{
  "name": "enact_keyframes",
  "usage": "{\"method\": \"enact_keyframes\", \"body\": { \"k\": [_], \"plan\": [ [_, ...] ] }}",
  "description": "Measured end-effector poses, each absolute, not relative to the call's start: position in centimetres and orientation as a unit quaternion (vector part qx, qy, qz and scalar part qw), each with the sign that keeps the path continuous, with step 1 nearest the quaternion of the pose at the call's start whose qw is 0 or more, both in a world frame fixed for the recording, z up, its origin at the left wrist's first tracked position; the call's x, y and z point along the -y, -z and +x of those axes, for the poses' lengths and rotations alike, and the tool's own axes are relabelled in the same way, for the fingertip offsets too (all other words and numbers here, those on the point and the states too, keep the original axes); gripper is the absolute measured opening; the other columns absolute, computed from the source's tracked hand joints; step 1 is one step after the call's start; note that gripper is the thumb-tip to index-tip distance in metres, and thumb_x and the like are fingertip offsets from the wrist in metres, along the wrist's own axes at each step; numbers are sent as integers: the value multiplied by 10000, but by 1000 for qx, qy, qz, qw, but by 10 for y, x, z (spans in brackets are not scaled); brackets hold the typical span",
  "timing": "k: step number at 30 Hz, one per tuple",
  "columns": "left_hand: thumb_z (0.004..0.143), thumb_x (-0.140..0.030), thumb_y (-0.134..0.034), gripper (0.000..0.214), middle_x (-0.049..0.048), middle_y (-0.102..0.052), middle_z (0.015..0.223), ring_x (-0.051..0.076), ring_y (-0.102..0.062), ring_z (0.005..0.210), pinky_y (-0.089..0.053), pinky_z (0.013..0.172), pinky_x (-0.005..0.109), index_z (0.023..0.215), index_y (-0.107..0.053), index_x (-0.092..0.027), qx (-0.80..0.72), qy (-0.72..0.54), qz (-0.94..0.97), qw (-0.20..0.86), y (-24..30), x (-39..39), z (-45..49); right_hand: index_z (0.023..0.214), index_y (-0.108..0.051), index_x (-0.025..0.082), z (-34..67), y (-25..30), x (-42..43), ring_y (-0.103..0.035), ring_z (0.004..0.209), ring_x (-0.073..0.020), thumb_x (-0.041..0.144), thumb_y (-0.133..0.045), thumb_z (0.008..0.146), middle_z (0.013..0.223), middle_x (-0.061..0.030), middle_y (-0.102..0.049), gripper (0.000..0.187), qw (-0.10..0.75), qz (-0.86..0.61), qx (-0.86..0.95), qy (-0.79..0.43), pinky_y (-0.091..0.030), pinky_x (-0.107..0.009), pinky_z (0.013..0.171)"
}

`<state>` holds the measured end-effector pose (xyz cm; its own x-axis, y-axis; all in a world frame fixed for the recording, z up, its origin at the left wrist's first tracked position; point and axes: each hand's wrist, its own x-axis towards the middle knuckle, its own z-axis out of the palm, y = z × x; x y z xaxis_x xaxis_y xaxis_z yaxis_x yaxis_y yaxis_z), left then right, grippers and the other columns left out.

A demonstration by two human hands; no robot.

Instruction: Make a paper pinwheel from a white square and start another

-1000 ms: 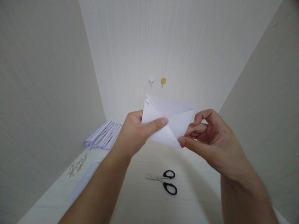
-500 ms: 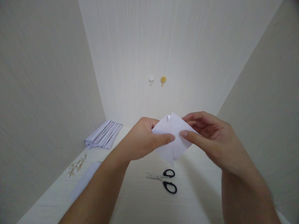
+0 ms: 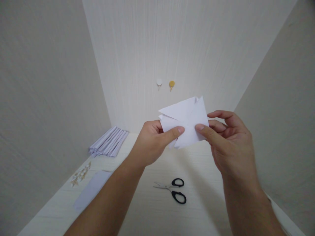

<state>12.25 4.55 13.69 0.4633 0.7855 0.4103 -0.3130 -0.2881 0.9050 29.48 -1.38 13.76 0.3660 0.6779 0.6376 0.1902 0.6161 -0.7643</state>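
A folded piece of white paper (image 3: 188, 119) with pointed flaps and slits is held up in the air between both hands. My left hand (image 3: 157, 141) grips its left side, thumb flat on the front and fingers hidden behind. At the right edge my right hand (image 3: 226, 137) pinches the paper with the thumb in front; its fingers are partly behind the sheet, the index finger bent beside the edge. Below the paper, scissors (image 3: 172, 190) with black handles lie on the white table, blades slightly apart and pointing left.
On the left of the table (image 3: 147, 213) lie a stack of folded white paper strips (image 3: 108, 142), a cluster of small white and tan pieces (image 3: 81, 175) and a flat pale sheet (image 3: 92, 190). A white hook (image 3: 159, 82) and a yellow hook (image 3: 172, 84) are on the back wall.
The folded paper has been turned from a diamond position to nearly level and raised a little. Both hands moved up with it, the right one shifting outward. The scissors stayed in place.
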Motion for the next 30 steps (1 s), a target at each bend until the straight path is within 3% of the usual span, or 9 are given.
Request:
{"method": "enact_keyframes", "body": {
  "k": [8,12,17,22,30],
  "plan": [
    [739,-382,-836,294,68,-791,880,205,-713,757,-548,656,276,895,-793,-136,-218,-507,609,569,-141,-42,120,1052,-540,315,285,-138,19,-702,585,-162,216,-800,813,765,46,-756,366,688,-395,559,-242,-541,-264,504],
    [743,-395,-827,307,90,-793,940,225,-721,797,-557,692,295,902,-789,-135,-217,-521,599,568,-140,-46,114,1043,-639,302,295,-143,24,-689,625,-147,215,-745,872,728,41,-736,219,673,-379,598,-214,-570,-270,594],
    [709,-367,-853,318,98,-789,914,245,-726,785,-573,715,334,915,-781,-136,-198,-525,572,598,-138,-53,107,995,-784,279,307,-149,38,-718,808,-159,170,-728,879,929,-17,-771,169,584,-414,683,-146,-591,-258,715],
    [705,-364,-851,307,92,-780,871,243,-720,746,-566,668,326,888,-773,-129,-210,-523,573,595,-141,-50,104,972,-799,301,304,-151,45,-716,878,-173,171,-767,843,969,-13,-778,185,546,-421,716,-111,-593,-281,802],
    [700,-403,-845,342,101,-782,894,273,-724,778,-575,680,354,903,-774,-137,-221,-525,585,577,-141,-48,103,919,-793,276,302,-153,44,-702,864,-202,247,-764,866,949,-43,-771,67,525,-416,732,-125,-575,-323,765]
  ]
}}
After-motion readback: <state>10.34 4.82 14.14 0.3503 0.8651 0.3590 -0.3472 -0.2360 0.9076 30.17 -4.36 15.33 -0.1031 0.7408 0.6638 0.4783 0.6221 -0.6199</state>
